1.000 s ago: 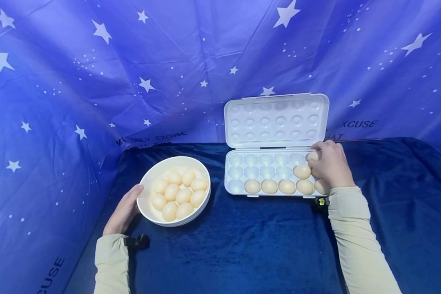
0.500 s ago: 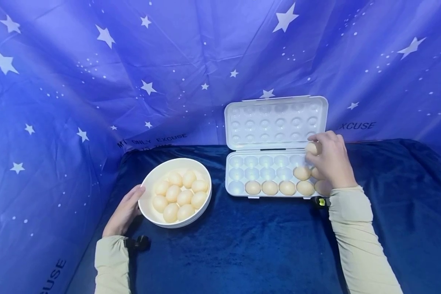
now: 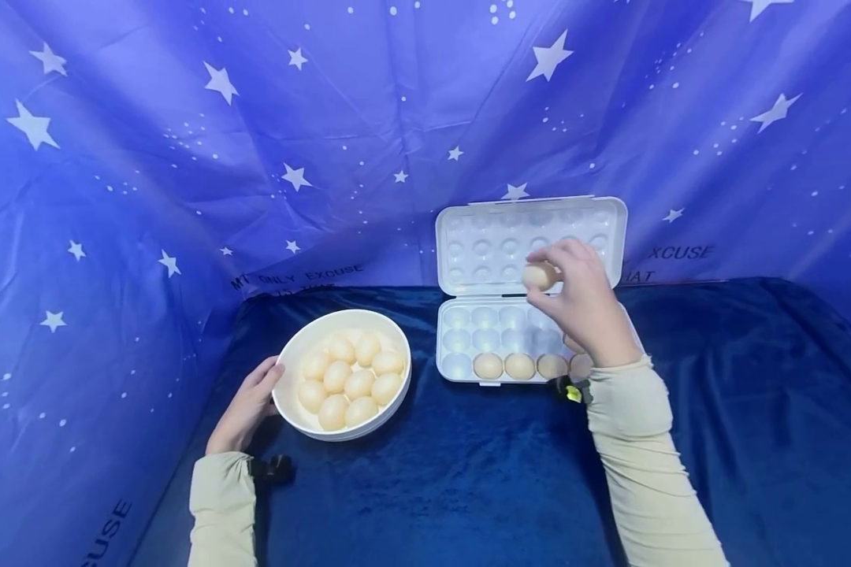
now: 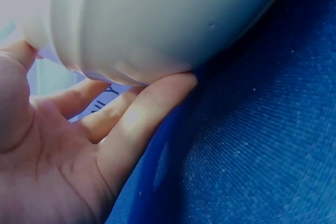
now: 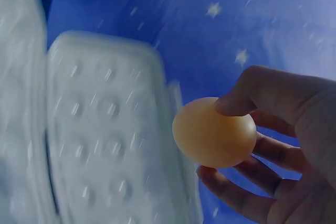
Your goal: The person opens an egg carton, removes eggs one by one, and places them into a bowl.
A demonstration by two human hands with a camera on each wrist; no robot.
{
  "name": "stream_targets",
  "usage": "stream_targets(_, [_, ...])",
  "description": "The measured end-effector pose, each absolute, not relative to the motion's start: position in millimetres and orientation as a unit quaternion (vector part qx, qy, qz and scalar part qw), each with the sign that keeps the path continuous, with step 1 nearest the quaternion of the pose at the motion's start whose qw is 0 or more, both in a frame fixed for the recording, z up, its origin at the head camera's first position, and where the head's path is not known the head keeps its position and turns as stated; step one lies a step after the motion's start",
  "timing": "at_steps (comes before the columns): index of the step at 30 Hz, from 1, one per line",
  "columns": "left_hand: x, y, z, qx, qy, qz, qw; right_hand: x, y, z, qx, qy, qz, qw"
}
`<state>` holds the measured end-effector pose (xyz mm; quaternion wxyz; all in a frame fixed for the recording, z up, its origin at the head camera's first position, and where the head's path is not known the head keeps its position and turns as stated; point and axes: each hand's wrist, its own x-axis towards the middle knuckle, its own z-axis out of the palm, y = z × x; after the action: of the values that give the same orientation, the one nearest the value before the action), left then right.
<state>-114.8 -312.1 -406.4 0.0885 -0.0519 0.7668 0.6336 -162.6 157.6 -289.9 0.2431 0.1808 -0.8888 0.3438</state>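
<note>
My right hand [image 3: 581, 303] pinches an egg [image 3: 539, 276] between thumb and fingers, raised over the white egg carton [image 3: 463, 381]. The right wrist view shows the same egg [image 5: 214, 132] from close by, the carton's dimpled lid [image 5: 94, 124] beside it. Eggs [image 3: 519, 366] sit along the carton's front row, and my right hand and wrist hide its right end. On the left, my left hand [image 3: 244, 409] grips a white bowl [image 3: 280, 398] holding several eggs [image 3: 336, 377]. Its thumb is at the rim; the left wrist view shows its fingers against the outer wall of the bowl [image 4: 142, 24].
A dark blue velvet cloth [image 3: 425, 488] covers the table. The carton's lid stands open in front of a blue star-patterned curtain [image 3: 369, 102]. Bare cups [image 3: 457, 340] show on the carton's left side. Small black cameras [image 3: 280, 469] are strapped to both wrists.
My right hand has lifted the egg from the carton's back right corner and moved it left, in front of the lid. The left hand keeps its grip on the bowl.
</note>
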Motion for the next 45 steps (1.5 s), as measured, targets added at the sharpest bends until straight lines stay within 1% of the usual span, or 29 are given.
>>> stream_targets(6, [-116.6,-307.5,-409.7,-0.052,0.763,0.638,0.088,-154.4,119.5,-281.8,0.210,-0.859,0.385,0.265])
stream_targets(11, [-118.8,-304.2,-409.4,-0.052,0.761,0.641,0.087,-147.5,100.2,-288.9,0.221,-0.855,0.401,0.244])
stream_targets(16, [-120.1,-305.0,-405.5,-0.046,0.760,0.643,0.084,-147.2,92.7,-293.9,0.225,-0.862,0.400,0.214])
stream_targets(30, [-117.0,-308.2,-408.1,-0.071,0.765,0.635,0.085,-150.8,77.8,-311.0,0.255,-0.862,0.386,0.205])
stream_targets(33, [-116.5,-308.6,-411.4,-0.075,0.765,0.634,0.084,-150.6,73.8,-314.3,0.261,-0.864,0.384,0.192])
stream_targets(39, [-113.9,-309.8,-413.6,-0.077,0.764,0.634,0.087,-146.9,63.9,-321.2,0.267,-0.873,0.381,0.149])
stream_targets(45, [-115.7,-312.4,-408.9,-0.069,0.767,0.632,0.086,-147.3,50.8,-326.1,0.276,-0.883,0.359,0.126])
